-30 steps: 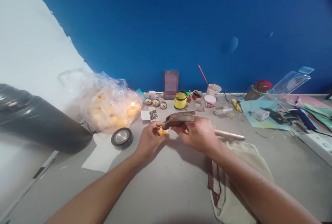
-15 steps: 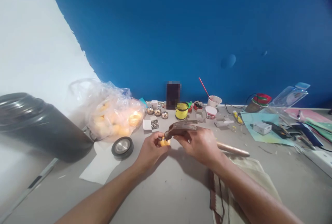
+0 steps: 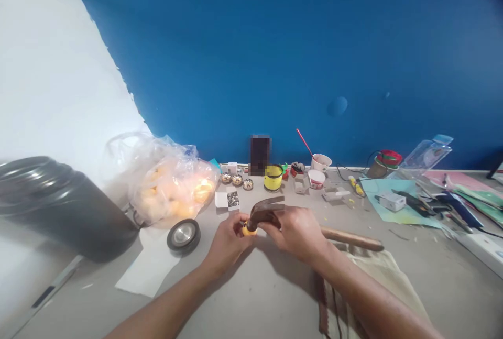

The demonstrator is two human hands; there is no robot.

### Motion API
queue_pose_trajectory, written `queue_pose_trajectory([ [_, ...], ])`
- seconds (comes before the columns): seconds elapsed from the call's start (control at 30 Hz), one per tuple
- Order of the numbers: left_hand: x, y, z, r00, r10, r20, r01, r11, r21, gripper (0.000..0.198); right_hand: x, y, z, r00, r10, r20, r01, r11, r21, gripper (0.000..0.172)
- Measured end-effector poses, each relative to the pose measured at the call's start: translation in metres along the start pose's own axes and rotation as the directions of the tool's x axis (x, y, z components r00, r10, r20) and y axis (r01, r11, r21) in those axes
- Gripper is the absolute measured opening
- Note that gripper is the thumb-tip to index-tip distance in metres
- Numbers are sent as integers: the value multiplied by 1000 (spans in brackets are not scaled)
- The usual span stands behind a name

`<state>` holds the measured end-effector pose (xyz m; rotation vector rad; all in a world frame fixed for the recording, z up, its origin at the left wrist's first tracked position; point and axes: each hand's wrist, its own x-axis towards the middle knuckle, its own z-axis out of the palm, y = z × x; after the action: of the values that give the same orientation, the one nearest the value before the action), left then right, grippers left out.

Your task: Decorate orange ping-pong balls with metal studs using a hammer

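My left hand [image 3: 228,242] pinches a small orange ball [image 3: 247,232] against the table, its fingertips wrapped round the ball's side. My right hand [image 3: 296,231] is closed round a claw hammer, gripping it close to its head [image 3: 262,210]. The wooden handle [image 3: 351,238] sticks out to the right behind the wrist. The striking face is at the top of the ball and hides part of it; whether they touch, I cannot tell. Just beyond stands an open little white box [image 3: 233,200] of shiny tacks. Several balls covered in metal studs [image 3: 237,180] sit behind it.
A clear plastic bag [image 3: 173,187] of orange balls and a dark bottle [image 3: 66,208] stand left, near a round lid [image 3: 183,236]. A yellow pot [image 3: 272,177] and paper cups [image 3: 321,162] line the wall. Under my right forearm lies a beige cloth [image 3: 379,276]; tools lie far right.
The hammer head has come down onto the top of the ball, covering more of it. My left hand keeps its hold. The whole view has shifted slightly, with the table lower in it.
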<state>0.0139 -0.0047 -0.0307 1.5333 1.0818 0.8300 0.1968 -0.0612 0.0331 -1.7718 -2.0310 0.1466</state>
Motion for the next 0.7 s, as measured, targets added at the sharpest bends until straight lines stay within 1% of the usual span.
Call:
queue_pose_trajectory([
  [0.07,0,0,0,1000,-18,-6,18,1000,-15,24,0,0,-1,999,-6,-53,7,1000,13,23],
  [0.13,1,0,0,999,-42,-7,42,997,-67,26,-1,0,-1,993,-32,-114,38,998,50,25],
  [0.2,1,1,-1,999,-51,-3,51,994,-99,27,-1,0,-1,995,-42,-89,47,997,58,23],
  [0.27,1,0,-1,999,-42,9,43,995,-94,27,0,2,0,999,-21,-27,21,999,27,20],
  [0.3,1,0,-1,999,-37,16,38,996,-83,28,0,3,1,1000,-4,-18,4,1000,6,20],
  [0.33,0,-1,-1,999,-31,21,33,997,-70,28,0,5,2,999,12,-36,-12,1000,-11,21],
  [0.4,0,-1,-1,999,-27,19,28,999,-46,28,1,12,5,992,32,-124,-36,999,-30,26],
  [0.47,-1,-1,0,999,-30,11,30,999,-29,28,3,21,9,974,72,-214,-81,996,-34,30],
  [0.5,-1,-1,0,999,-31,5,31,999,-21,28,5,25,12,968,101,-232,-111,993,-33,30],
  [0.53,-1,-1,0,1000,-31,1,31,999,-17,28,7,30,16,966,136,-221,-146,989,-29,28],
  [0.63,-4,0,0,1000,-16,23,17,999,-40,30,14,41,29,976,206,-76,-210,976,-50,16],
  [0.7,-6,0,-1,999,-1,51,5,998,-63,31,19,46,39,973,230,-15,-230,972,-55,12],
])
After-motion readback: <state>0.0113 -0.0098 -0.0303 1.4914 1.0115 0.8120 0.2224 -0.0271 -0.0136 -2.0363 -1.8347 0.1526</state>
